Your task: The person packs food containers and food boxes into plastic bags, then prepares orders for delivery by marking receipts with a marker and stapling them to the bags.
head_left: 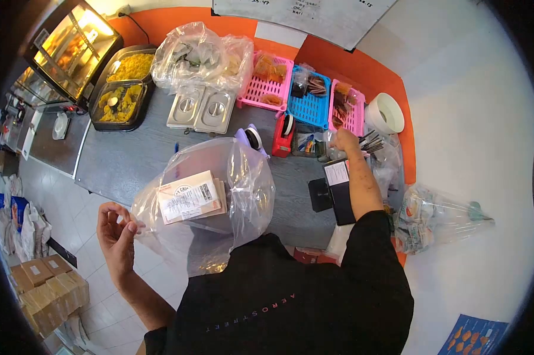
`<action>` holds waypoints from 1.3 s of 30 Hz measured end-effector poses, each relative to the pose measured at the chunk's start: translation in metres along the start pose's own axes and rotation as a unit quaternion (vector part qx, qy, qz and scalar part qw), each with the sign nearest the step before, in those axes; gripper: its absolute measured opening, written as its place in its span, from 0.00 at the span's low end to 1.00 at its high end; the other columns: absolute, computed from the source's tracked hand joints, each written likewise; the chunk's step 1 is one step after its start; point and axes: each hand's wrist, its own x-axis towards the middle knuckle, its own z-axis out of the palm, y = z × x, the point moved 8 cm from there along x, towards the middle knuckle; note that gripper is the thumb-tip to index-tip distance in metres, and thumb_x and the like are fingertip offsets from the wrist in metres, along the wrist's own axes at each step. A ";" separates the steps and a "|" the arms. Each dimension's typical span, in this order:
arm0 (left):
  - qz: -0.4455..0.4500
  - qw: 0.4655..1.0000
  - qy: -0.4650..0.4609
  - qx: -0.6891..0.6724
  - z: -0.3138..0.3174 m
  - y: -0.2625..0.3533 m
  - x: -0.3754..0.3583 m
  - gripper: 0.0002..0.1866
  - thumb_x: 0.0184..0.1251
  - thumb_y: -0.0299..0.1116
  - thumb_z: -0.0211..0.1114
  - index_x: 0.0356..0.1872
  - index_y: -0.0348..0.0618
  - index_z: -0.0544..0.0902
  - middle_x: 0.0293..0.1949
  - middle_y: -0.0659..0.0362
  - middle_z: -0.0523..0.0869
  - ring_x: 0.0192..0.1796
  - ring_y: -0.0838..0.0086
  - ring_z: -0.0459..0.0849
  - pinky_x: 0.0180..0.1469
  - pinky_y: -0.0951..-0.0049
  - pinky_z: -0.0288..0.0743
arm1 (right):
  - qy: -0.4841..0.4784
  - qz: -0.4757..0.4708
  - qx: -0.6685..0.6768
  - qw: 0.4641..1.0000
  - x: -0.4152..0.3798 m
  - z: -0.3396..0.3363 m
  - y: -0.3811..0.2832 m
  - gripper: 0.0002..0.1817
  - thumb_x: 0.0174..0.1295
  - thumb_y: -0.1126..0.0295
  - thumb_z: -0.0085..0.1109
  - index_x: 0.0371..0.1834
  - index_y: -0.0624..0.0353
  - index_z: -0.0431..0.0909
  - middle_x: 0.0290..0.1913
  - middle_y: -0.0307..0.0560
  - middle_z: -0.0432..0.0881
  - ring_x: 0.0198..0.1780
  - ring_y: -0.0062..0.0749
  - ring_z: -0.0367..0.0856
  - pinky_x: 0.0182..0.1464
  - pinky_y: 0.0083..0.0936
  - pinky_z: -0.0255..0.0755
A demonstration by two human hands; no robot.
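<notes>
Over the grey counter (131, 160), the left hand (116, 234) pinches the edge of a clear plastic bag (219, 189) holding a labelled white packet (189, 196). Beyond the bag, the right hand (344, 141) reaches toward black utensils (370, 142) beside the pink basket (350, 106); whether it grips anything I cannot tell.

You stand at a takeaway food counter: a lit heated display case (71, 50) and trays of yellow cooked food (120, 89) lie far beyond your left hand (116, 236); baskets of packaged snacks (308, 92) sit just beyond your right hand (344, 140).
</notes>
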 end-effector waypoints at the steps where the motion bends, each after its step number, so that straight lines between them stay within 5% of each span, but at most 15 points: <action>1: -0.007 1.000 0.010 -0.016 0.002 0.002 0.000 0.21 0.58 0.20 0.66 0.50 0.41 0.69 0.38 0.62 0.73 0.35 0.83 0.76 0.38 0.80 0.77 | 0.049 -0.019 0.018 0.998 0.000 -0.005 0.006 0.21 0.41 0.56 0.75 0.33 0.61 0.84 0.37 0.56 0.85 0.42 0.49 0.84 0.46 0.40 0.76; 10: -0.027 0.996 -0.007 -0.085 -0.015 -0.001 -0.006 0.25 0.60 0.20 0.64 0.57 0.43 0.66 0.52 0.57 0.70 0.42 0.77 0.81 0.38 0.83 0.75 | 0.110 -0.067 0.108 0.986 -0.016 -0.045 0.055 0.16 0.43 0.59 0.73 0.26 0.61 0.82 0.29 0.55 0.84 0.33 0.46 0.83 0.38 0.37 0.75; 12: -0.026 0.995 -0.002 -0.092 -0.019 0.002 -0.007 0.25 0.59 0.20 0.64 0.57 0.43 0.66 0.52 0.57 0.70 0.42 0.77 0.81 0.37 0.84 0.74 | 0.185 -0.157 0.100 0.965 -0.011 -0.065 0.058 0.12 0.48 0.62 0.64 0.24 0.61 0.82 0.27 0.53 0.83 0.33 0.42 0.83 0.37 0.37 0.74; 14: -0.053 0.992 0.001 -0.110 -0.026 0.000 -0.011 0.25 0.59 0.19 0.62 0.57 0.42 0.66 0.53 0.56 0.71 0.41 0.78 0.79 0.37 0.84 0.73 | 0.259 -0.102 0.286 0.917 -0.039 -0.118 0.052 0.09 0.51 0.65 0.55 0.24 0.60 0.78 0.21 0.47 0.78 0.32 0.39 0.82 0.34 0.35 0.72; 17: -0.066 0.988 0.007 -0.139 -0.028 0.002 -0.013 0.20 0.60 0.16 0.57 0.54 0.42 0.69 0.50 0.57 0.71 0.44 0.79 0.74 0.41 0.81 0.73 | 0.227 -0.230 0.686 0.651 -0.113 -0.184 -0.020 0.09 0.53 0.65 0.53 0.32 0.58 0.73 0.25 0.45 0.75 0.31 0.37 0.77 0.38 0.37 0.73; 20: -0.032 0.984 0.033 -0.170 -0.034 0.000 -0.005 0.17 0.59 0.15 0.55 0.49 0.42 0.70 0.47 0.58 0.70 0.45 0.79 0.73 0.42 0.80 0.73 | -0.142 -0.495 0.809 0.284 -0.247 -0.228 -0.177 0.12 0.54 0.65 0.52 0.39 0.56 0.68 0.28 0.43 0.71 0.30 0.34 0.71 0.41 0.39 0.74; 23: 0.016 0.975 0.074 -0.211 -0.053 -0.008 0.004 0.14 0.58 0.15 0.52 0.45 0.42 0.70 0.43 0.59 0.69 0.44 0.78 0.73 0.51 0.69 0.76 | -0.299 -0.442 0.819 0.212 -0.339 -0.214 -0.322 0.13 0.55 0.63 0.51 0.41 0.56 0.66 0.30 0.42 0.70 0.32 0.34 0.70 0.47 0.42 0.70; 26: 0.065 0.968 0.096 -0.223 -0.067 0.005 0.006 0.14 0.58 0.14 0.47 0.42 0.42 0.68 0.40 0.60 0.67 0.42 0.78 0.73 0.58 0.57 0.79 | -0.165 -0.579 0.597 0.530 -0.352 -0.174 -0.417 0.12 0.53 0.70 0.50 0.40 0.59 0.66 0.31 0.45 0.71 0.34 0.38 0.70 0.46 0.38 0.67; 28: 0.076 0.969 0.088 -0.218 -0.070 0.011 0.007 0.14 0.59 0.12 0.45 0.41 0.42 0.67 0.40 0.60 0.67 0.41 0.78 0.73 0.58 0.53 0.79 | -0.077 -0.654 0.386 0.646 -0.336 -0.128 -0.456 0.13 0.50 0.78 0.49 0.41 0.61 0.66 0.31 0.51 0.73 0.36 0.45 0.72 0.46 0.35 0.69; 30: 0.084 0.971 0.072 -0.211 -0.069 0.013 0.006 0.12 0.61 0.11 0.46 0.40 0.41 0.66 0.40 0.59 0.67 0.39 0.78 0.74 0.56 0.54 0.82 | 0.027 -0.530 0.246 0.811 -0.272 -0.060 -0.436 0.12 0.49 0.83 0.49 0.39 0.64 0.69 0.38 0.59 0.76 0.42 0.51 0.76 0.47 0.36 0.70; 32: 0.058 0.974 0.057 -0.210 -0.062 0.010 0.002 0.11 0.62 0.12 0.48 0.39 0.41 0.66 0.39 0.60 0.68 0.37 0.79 0.74 0.53 0.56 0.85 | -0.008 -0.422 0.180 0.889 -0.222 -0.023 -0.392 0.11 0.48 0.79 0.58 0.36 0.64 0.75 0.41 0.60 0.80 0.46 0.55 0.79 0.49 0.36 0.73; 33: 0.057 0.973 0.048 -0.217 -0.058 0.011 0.002 0.11 0.63 0.13 0.50 0.39 0.42 0.67 0.38 0.62 0.68 0.35 0.82 0.73 0.42 0.73 0.86 | -0.018 -0.394 0.135 0.909 -0.205 -0.007 -0.372 0.11 0.46 0.76 0.62 0.35 0.63 0.78 0.39 0.59 0.82 0.44 0.54 0.80 0.47 0.37 0.74; 34: 0.055 0.973 0.046 -0.219 -0.053 0.013 0.003 0.11 0.63 0.13 0.50 0.39 0.42 0.67 0.38 0.62 0.68 0.35 0.82 0.73 0.42 0.73 0.86 | -0.029 -0.365 0.091 0.926 -0.195 0.006 -0.360 0.11 0.45 0.73 0.65 0.33 0.63 0.80 0.37 0.58 0.83 0.42 0.53 0.81 0.45 0.38 0.75; 36: 0.034 0.968 0.019 -0.250 -0.039 0.014 0.003 0.11 0.62 0.12 0.52 0.39 0.42 0.69 0.39 0.61 0.72 0.39 0.83 0.73 0.32 0.86 0.70 | -0.077 -0.317 0.069 0.943 -0.191 0.037 -0.346 0.13 0.43 0.69 0.67 0.34 0.60 0.82 0.35 0.57 0.84 0.41 0.53 0.82 0.44 0.39 0.75; 39: 0.019 0.970 -0.047 -0.239 -0.018 0.009 0.008 0.11 0.63 0.12 0.52 0.39 0.42 0.70 0.39 0.61 0.73 0.39 0.82 0.74 0.32 0.85 0.71 | -0.059 -0.252 0.036 0.965 -0.176 0.090 -0.336 0.14 0.41 0.67 0.69 0.34 0.58 0.83 0.36 0.57 0.84 0.41 0.50 0.83 0.44 0.40 0.76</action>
